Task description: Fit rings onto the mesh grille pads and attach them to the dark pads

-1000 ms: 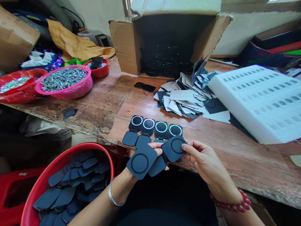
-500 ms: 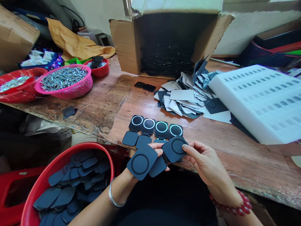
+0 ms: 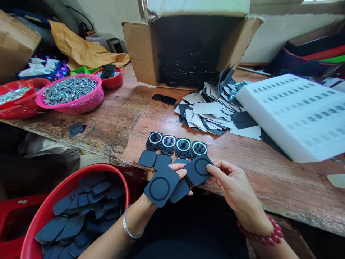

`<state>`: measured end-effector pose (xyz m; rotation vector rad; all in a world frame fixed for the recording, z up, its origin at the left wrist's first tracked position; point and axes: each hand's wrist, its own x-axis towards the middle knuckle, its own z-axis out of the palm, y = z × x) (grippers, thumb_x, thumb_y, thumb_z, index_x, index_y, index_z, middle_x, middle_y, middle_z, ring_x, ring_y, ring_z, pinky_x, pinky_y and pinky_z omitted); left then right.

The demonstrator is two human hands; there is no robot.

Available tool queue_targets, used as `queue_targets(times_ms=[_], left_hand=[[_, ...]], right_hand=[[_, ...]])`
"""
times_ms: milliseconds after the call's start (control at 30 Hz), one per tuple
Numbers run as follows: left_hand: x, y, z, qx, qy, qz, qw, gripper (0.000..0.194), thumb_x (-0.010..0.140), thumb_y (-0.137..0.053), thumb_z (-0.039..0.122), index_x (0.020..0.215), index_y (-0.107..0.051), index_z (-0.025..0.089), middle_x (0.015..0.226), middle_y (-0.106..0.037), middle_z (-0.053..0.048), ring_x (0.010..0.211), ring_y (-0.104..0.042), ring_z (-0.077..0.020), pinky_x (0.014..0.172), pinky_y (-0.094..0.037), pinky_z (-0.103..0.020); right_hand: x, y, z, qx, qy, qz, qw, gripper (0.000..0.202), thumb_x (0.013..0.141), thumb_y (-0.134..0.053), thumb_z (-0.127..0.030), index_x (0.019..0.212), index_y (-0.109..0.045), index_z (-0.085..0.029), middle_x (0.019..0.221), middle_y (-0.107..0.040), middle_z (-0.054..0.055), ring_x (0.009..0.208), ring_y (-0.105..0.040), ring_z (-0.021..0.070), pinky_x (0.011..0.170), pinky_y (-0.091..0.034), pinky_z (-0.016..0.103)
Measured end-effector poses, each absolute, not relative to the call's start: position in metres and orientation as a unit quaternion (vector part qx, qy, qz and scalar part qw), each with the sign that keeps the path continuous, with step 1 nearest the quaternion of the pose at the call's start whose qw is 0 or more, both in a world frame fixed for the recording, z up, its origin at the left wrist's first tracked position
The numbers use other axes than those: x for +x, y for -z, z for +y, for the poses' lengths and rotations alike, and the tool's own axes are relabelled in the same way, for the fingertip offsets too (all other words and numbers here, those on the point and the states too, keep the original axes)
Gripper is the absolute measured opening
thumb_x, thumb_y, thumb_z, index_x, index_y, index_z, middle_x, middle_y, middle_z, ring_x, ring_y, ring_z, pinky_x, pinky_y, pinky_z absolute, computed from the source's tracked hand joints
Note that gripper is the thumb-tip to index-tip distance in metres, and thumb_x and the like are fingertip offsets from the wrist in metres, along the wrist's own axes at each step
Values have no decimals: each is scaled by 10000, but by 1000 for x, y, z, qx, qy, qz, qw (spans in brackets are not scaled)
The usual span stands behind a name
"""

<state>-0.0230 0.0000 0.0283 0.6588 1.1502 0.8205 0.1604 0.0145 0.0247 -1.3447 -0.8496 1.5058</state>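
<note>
Between my hands is a dark hinged pad [image 3: 180, 191], two rounded square panels joined end to end. My left hand [image 3: 181, 173] is closed round it from below, with the fingertips showing beneath. The same hand also holds a loose dark square sheet [image 3: 159, 185] marked with a ring, lying over the wrist side. At the pad's upper right, a ringed dark square piece [image 3: 199, 169] lies on or over the panel. My right hand [image 3: 233, 183] pinches that piece's right edge, thumb on top. Just beyond stand several open hinged pads [image 3: 169, 142] with white rings and grid faces.
A red tub [image 3: 125, 180] of dark folded pads stands lower left. Loose sheets [image 3: 206, 108] lie heaped before an open cardboard box [image 3: 140, 54]. A white foam tray [image 3: 272, 122] is at right. A pink basket [image 3: 101, 95] of metal parts sits at left.
The whole view has shifted slightly, with most things a little further left. Both hands keep nearly the same grip and pose on the pad and sheets.
</note>
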Motion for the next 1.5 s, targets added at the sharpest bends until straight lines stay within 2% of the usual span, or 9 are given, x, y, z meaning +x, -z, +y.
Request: queue_targets(times_ms=[167,333,567,833,1033,1200,1333,1500], left_hand=[[-24,-25,-3,288,-351,501,737,394,767,-725,416,1097,-751,203,906,-747,-93,816,-697,-294,738,-621,-452],[-23,-26,-2,296,-352,492,739,329,802,-693,384,1074,-756,210,892,-740,-80,741,-683,-250,730,-621,-434],[-21,-28,-2,293,-346,509,731,344,805,-671,377,1090,-749,202,931,-747,-89,781,-694,-265,708,-621,-422],[-25,-17,0,351,-331,514,709,323,816,-685,418,1077,-770,247,883,-728,-45,699,-678,-231,655,-617,-381],[-23,-11,-1,377,-343,509,693,320,843,-650,427,1054,-773,220,849,-718,-43,684,-652,-204,611,-611,-342],[-24,-8,-2,414,-340,511,672,335,853,-642,427,1092,-757,221,970,-732,-57,763,-671,-227,573,-598,-305],[-24,-8,-2,422,-348,500,672,351,852,-647,420,1120,-744,216,1043,-728,-68,805,-684,-236,591,-604,-298],[-21,-8,0,391,-335,510,690,342,844,-653,402,1115,-752,218,927,-717,-44,713,-669,-194,583,-606,-295]], right_hand=[[161,-23,14,-544,-611,-349,458,411,548,-899,-498,582,-632,-187,692,-632,24,676,-562,166,625,-499,303],[161,-21,13,-539,-615,-341,464,391,564,-900,-471,592,-639,-181,693,-629,19,665,-549,154,609,-482,286],[161,-21,12,-541,-600,-354,471,374,572,-894,-473,582,-644,-194,696,-633,19,673,-549,160,631,-486,293],[165,-11,7,-549,-565,-397,470,317,689,-834,-456,622,-656,-202,818,-680,36,780,-582,183,738,-476,304],[169,-7,4,-557,-542,-434,456,322,755,-774,-480,655,-659,-196,1006,-678,75,903,-611,222,811,-491,325],[170,-6,6,-565,-503,-463,462,343,745,-777,-483,625,-644,-190,1017,-665,88,978,-615,238,880,-485,322],[169,-5,8,-581,-464,-482,464,393,727,-765,-529,593,-637,-182,969,-658,103,929,-624,246,805,-509,324],[173,-3,6,-570,-442,-516,462,351,787,-729,-476,624,-648,-176,1006,-638,105,883,-636,215,706,-536,272]])
